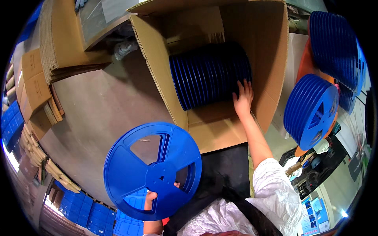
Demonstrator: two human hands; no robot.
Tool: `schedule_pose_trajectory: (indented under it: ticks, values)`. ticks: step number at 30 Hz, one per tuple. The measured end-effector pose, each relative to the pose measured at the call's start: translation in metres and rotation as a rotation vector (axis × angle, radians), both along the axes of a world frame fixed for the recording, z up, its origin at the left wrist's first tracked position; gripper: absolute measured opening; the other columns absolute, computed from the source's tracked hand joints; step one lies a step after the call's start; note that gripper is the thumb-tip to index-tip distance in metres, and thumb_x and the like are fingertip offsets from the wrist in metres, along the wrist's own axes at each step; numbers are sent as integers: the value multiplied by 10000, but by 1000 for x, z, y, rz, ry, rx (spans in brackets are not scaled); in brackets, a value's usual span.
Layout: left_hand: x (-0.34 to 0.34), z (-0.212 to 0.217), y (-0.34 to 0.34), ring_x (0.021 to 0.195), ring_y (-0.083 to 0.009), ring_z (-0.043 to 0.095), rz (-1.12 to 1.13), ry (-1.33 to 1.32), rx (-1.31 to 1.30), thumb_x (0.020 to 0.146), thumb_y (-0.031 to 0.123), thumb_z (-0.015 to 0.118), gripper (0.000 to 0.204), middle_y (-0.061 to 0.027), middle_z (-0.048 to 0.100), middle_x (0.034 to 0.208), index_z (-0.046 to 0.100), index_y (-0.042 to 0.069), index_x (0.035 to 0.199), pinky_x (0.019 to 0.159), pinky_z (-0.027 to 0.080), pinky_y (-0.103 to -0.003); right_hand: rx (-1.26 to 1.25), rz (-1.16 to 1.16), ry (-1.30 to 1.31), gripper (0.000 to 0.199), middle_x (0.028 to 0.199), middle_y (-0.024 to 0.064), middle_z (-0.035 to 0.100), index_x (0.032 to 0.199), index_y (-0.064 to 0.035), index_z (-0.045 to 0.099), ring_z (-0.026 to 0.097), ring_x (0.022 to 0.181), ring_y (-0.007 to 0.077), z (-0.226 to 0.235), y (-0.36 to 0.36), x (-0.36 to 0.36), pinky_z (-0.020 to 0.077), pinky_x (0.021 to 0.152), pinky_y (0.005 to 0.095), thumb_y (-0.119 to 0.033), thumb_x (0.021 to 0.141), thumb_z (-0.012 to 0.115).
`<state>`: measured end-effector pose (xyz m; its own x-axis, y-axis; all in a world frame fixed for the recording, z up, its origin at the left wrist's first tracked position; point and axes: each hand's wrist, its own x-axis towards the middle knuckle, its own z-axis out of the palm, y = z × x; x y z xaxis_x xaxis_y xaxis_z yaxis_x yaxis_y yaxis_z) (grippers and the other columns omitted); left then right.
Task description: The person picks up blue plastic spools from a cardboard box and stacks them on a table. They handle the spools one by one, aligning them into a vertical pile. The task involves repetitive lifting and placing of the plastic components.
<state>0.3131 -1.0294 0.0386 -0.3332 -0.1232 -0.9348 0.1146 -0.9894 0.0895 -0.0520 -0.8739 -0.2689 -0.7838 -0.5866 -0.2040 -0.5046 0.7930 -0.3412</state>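
Observation:
A blue plastic reel [160, 173] with wide cut-out windows is gripped in my left hand [150, 198]. The thumb hooks through one window, and a fingertip shows near the hub. Further rims behind its face suggest more than one reel in that grip. In the open cardboard box [206, 137], a row of several blue reels [208, 76] stands on edge, packed side by side. My right hand [244, 98] reaches in and rests at the row's right end, fingers extended against the rims and holding nothing.
To the right, more blue reels [311, 110] stand stacked on an orange surface, with another stack [334, 47] behind. Folded cardboard [63, 35] leans at the upper left. Blue crates [82, 208] line the lower left. A grey metal-edged table [100, 21] stands beyond the box.

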Motion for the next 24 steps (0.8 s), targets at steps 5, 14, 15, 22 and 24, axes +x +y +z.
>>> schedule_pose_trajectory:
  ticks: [5,14,15,22,24]
  values:
    - [-6,1,0,1022,-352,583,-15,-41,6,661,292,712,727,-227,600,1100,477,-41,1263,977,420,-485,90,-5,146,638,1554,109,211,1464,-169,322,95,1442,370,-9,-91,-19,87,1101,644,-451,923,507]
    - [-14,11,3,1014,-343,585,13,-144,-7,654,325,711,738,-231,604,1072,479,-54,1244,996,411,-455,145,343,-239,652,1571,102,138,1496,-275,228,62,1448,364,-12,-41,57,49,1126,610,-403,929,522]
    - [-10,5,-1,1015,-343,585,-21,-75,0,656,330,710,739,-231,606,1069,479,-55,1243,999,409,-456,155,356,-244,657,1571,100,137,1496,-272,230,65,1448,361,-11,-33,53,60,1128,606,-390,925,534]
    - [-36,21,-7,1020,-354,591,-16,-193,2,653,315,713,746,-243,609,1068,471,-55,1255,977,431,-467,-48,256,-189,649,1487,100,351,1405,-124,404,281,1400,292,-4,-13,30,237,1118,498,-89,811,662]
    - [-35,21,-7,1022,-357,592,-20,-209,4,651,312,715,752,-244,608,1070,468,-55,1260,974,435,-468,-70,205,-126,600,1464,95,379,1370,-116,439,311,1382,293,-7,-16,24,254,1107,497,-80,812,654]
